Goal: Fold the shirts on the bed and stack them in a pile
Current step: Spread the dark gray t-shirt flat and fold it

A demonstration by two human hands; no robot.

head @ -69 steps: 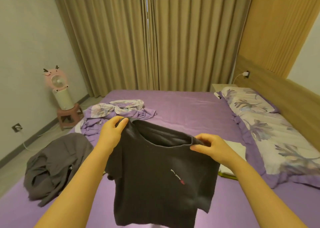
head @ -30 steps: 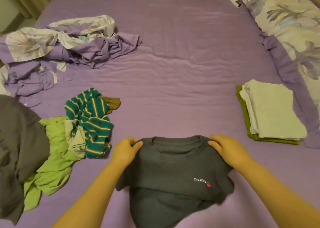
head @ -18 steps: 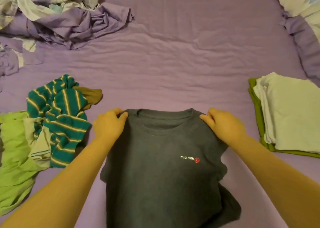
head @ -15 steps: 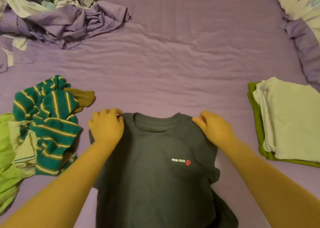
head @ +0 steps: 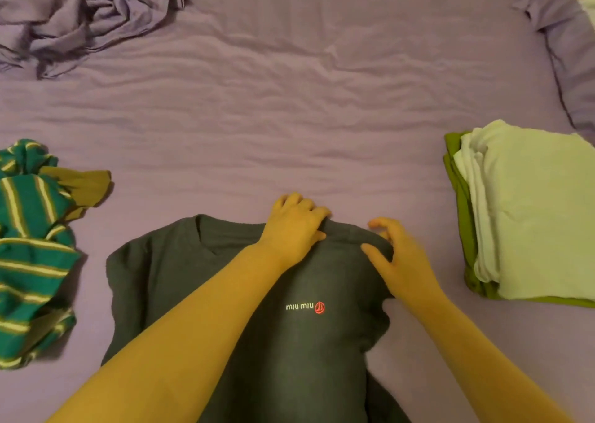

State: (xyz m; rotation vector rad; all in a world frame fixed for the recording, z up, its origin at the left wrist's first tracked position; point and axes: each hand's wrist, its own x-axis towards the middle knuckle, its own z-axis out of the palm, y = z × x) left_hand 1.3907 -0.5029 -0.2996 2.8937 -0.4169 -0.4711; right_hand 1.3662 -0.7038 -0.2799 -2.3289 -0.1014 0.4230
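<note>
A dark grey shirt (head: 289,342) with a small red and white logo lies face up on the purple bed (head: 289,117), collar away from me. My left hand (head: 294,229) reaches across and rests on the collar's right part, fingers bent over its edge. Just to its right, my right hand (head: 402,261) is at the shirt's right shoulder, thumb on the cloth and fingers spread and slightly blurred. A folded pile (head: 531,210), pale shirt on a green one, sits at the right.
A crumpled green striped shirt (head: 32,252) with a brown piece lies at the left edge. Bunched purple bedding (head: 80,14) fills the far left corner. A purple-trimmed pillow (head: 573,52) lies at the far right.
The shirt came down from the air and now lies flat on the bed. My left hand left the left shoulder and crossed to the collar's right side, close to my right hand.
</note>
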